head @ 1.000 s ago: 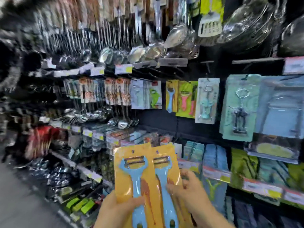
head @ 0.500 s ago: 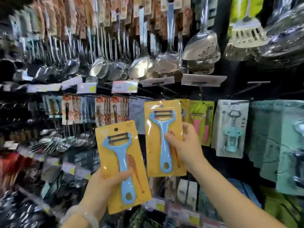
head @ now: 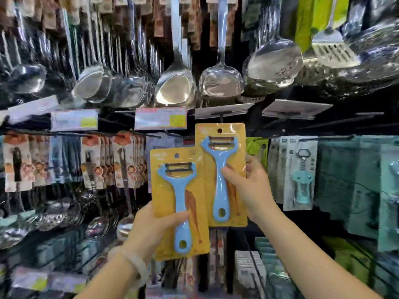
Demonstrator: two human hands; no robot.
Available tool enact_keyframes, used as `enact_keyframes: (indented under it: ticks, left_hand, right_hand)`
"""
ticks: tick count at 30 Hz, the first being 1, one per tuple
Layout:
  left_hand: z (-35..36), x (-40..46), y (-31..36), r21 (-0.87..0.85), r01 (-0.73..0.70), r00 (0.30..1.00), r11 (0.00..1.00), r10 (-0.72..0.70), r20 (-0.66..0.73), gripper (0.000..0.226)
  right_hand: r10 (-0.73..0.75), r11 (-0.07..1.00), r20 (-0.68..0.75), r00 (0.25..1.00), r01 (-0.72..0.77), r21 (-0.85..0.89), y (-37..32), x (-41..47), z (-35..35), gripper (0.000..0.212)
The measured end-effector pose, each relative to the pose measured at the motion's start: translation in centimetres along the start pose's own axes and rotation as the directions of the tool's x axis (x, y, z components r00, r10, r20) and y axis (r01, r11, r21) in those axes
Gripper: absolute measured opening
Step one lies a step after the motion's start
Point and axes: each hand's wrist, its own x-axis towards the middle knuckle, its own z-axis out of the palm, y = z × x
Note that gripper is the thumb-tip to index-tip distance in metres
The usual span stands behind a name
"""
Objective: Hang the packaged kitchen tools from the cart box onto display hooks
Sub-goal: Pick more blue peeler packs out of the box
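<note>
I hold two packaged peelers, each a blue Y-peeler on a yellow card. My left hand point(head: 151, 227) grips the lower peeler pack point(head: 164, 195) by its bottom left edge, thumb across the handle. My right hand point(head: 248, 188) pinches the upper peeler pack point(head: 235, 190) at mid height and holds it up against the display. Its hang hole point(head: 219, 131) sits just under a black display hook point(head: 222, 117) with a blank label plate. Whether the hook passes through the hole I cannot tell. The cart box is out of view.
Steel ladles and spatulas point(head: 177, 87) hang in a row above. Packaged tools with orange cards point(head: 121, 162) hang to the left, a green pack point(head: 257, 147) and teal corkscrew packs point(head: 302, 175) to the right. Price labels point(head: 159, 118) line the rail. More packs fill the lower shelves.
Both hands rose from low in front of the shelves. My right hand carried its pack up to the hook row, and my left hand brought the other pack up beside it.
</note>
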Motion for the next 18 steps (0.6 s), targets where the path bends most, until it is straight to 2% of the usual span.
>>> enact_keyframes:
  ticks: [6, 9, 15, 18]
  left_hand:
    - [-0.9, 1.5, 0.1, -0.027, 0.045, 0.987, 0.999, -0.040, 0.158, 0.043]
    - [-1.6, 2.1, 0.4, -0.028, 0.033, 0.977, 0.999, -0.026, 0.211, 0.042]
    - [-2.3, 3.1, 0.2, 0.030, 0.018, 0.960, 0.999, -0.026, 0.280, 0.053]
    - [-2.2, 3.6, 0.0, 0.038, 0.012, 0.955, 0.999, -0.023, 0.297, 0.048]
  right_hand:
    - [-0.014, 0.999, -0.064, 0.998, 0.017, 0.038, 0.5, -0.3, 0.7, 0.030]
    - [-0.029, 0.999, -0.089, 0.996, 0.032, 0.035, 0.4, -0.5, 1.2, 0.027]
    - [-0.009, 0.999, -0.166, 0.986, 0.003, -0.037, 0.9, -0.1, 1.4, 0.019]
    - [0.024, 0.993, -0.174, 0.985, -0.043, -0.108, 1.5, 1.3, 1.2, 0.014]
